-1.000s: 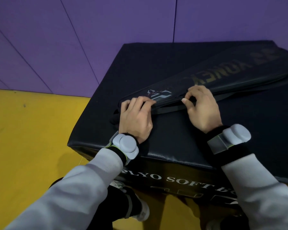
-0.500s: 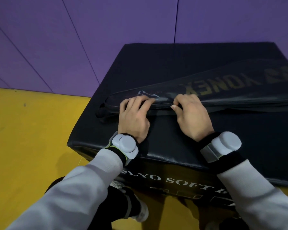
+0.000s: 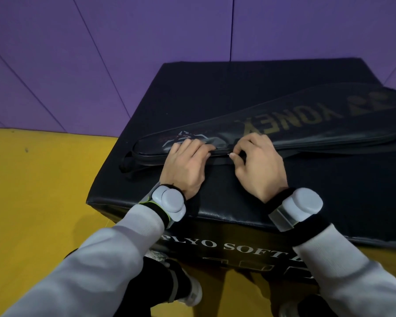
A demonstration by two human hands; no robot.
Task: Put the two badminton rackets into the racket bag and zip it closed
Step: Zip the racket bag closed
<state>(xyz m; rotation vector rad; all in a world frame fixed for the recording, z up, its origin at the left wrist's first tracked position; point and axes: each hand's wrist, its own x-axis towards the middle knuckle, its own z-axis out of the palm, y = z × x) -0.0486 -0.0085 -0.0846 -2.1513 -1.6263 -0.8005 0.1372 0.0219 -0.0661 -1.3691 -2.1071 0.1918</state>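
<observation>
Both hands are zipping: left hand (image 3: 185, 167) pressing flat on the racket bag (image 3: 284, 124), right hand (image 3: 260, 168) pinching the zipper pull (image 3: 230, 153) between them, likely needing a steady drag.

The light is soft and even, falling from above the plyo box (image 3: 238, 92), moderate rather than bright. Its black vinyl takes a faint grey sheen along the near edge. The racket bag (image 3: 306, 124) on top of the box is black on black, so its outline is hard to read, and its gold lettering looks dull. Left of the box, the yellow floor (image 3: 44, 202) carries a weak, diffuse shadow. Behind the box, the seams of the purple wall (image 3: 146, 42) splay outward with wide-angle distortion. My sleeves (image 3: 114, 259), nearer than the box, look soft and smeared.
</observation>
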